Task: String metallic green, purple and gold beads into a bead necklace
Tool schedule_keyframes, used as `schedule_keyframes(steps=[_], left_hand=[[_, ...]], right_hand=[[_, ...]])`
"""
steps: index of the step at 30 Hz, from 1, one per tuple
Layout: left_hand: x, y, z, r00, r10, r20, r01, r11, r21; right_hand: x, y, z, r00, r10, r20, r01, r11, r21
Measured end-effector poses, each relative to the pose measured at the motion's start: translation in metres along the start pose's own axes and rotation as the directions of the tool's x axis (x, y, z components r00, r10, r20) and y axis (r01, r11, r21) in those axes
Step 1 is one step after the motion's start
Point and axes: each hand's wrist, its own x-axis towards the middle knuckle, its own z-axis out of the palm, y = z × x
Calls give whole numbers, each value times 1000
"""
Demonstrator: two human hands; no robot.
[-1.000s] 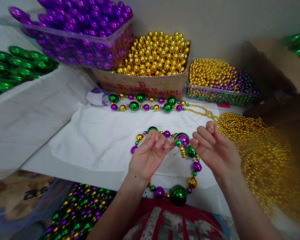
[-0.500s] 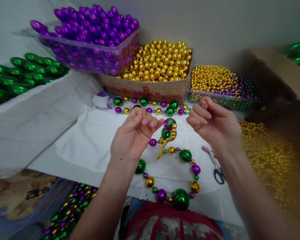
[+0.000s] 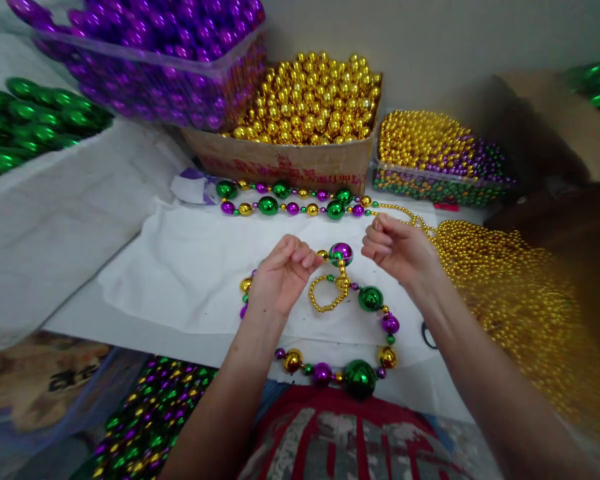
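Observation:
A necklace (image 3: 360,377) of green, purple and gold balls lies in a loop on a white cloth (image 3: 190,267) in front of me. At its top sits a purple-and-green ball (image 3: 341,253), with a small loop of tiny gold beads (image 3: 323,303) hanging below it. My left hand (image 3: 280,277) is pinched closed just left of that ball. My right hand (image 3: 400,253) is pinched closed a little to its right. Both seem to grip the fine thread ends, which are too thin to see clearly.
A second necklace (image 3: 280,207) lies stretched along the cloth's far edge. Behind it stand a cardboard box (image 3: 290,163) of gold balls, a clear tub (image 3: 145,73) of purple balls and a tray (image 3: 430,187) of small mixed beads. Gold strands (image 3: 520,287) are heaped at right; scissors (image 3: 427,337) peek from under my right arm.
Both hands rose with the top ball and gold strand lifted, then came back down toward the cloth. The small gold strand now lies curled in a loop.

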Motion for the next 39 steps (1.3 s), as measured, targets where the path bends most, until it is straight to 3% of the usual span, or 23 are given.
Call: schedule_keyframes(steps=[3,5,6,8,10,11,13,15,18,19,21,23,25,29,32,36,39], left_hand=[[-7,-10,-20,996,-83,-28,82,996,-17],[-11,-15,-28,995,-94,-44,93,995,-17],[-12,-17,-31,994,-95,-52,94,995,-12],[-12,-20,-31,993,-96,-63,98,994,41],[-11,-22,-29,994,-95,-56,104,974,202],[-9,-23,-27,995,-90,-41,99,940,327],[-7,-26,-24,998,-68,7,49,778,626],[-4,-29,-22,998,-25,59,-39,490,871],[1,-37,-21,993,36,113,-115,76,990],[3,-40,-21,992,46,114,-114,2,993],[7,-45,-23,993,46,105,-103,-37,994],[9,-48,-25,996,5,93,-93,18,996],[8,-48,-28,990,-117,74,-61,112,992],[0,-37,-30,905,-417,82,63,321,945],[-7,-30,-33,876,-468,121,110,436,893],[-26,-41,-38,852,-513,106,147,429,891],[-49,-58,-40,815,-571,100,151,376,914]], right_hand=[[-8,14,-11,996,85,7,-83,983,-165],[-14,20,-13,993,113,21,-94,901,-423],[-16,23,-12,990,138,26,-95,796,-598],[-18,27,-6,981,192,11,-85,487,-869],[-19,30,0,976,218,-4,-54,226,-973],[-18,32,3,977,214,-7,-40,151,-988],[-17,35,5,984,179,-12,-17,25,-1000],[-15,38,5,991,134,-19,-4,-114,-994],[-11,41,7,995,99,-17,10,-271,-962],[-9,42,8,995,103,-11,21,-309,-951],[-6,44,11,992,126,9,55,-365,-930],[-5,45,11,986,162,42,103,-390,-915],[-7,44,8,975,207,86,162,-386,-908],[-18,33,-3,945,279,168,260,-335,-906],[-30,25,-11,940,267,213,279,-240,-930],[-54,32,-22,937,318,145,148,14,-989],[-81,47,-28,912,401,87,42,119,-992]])
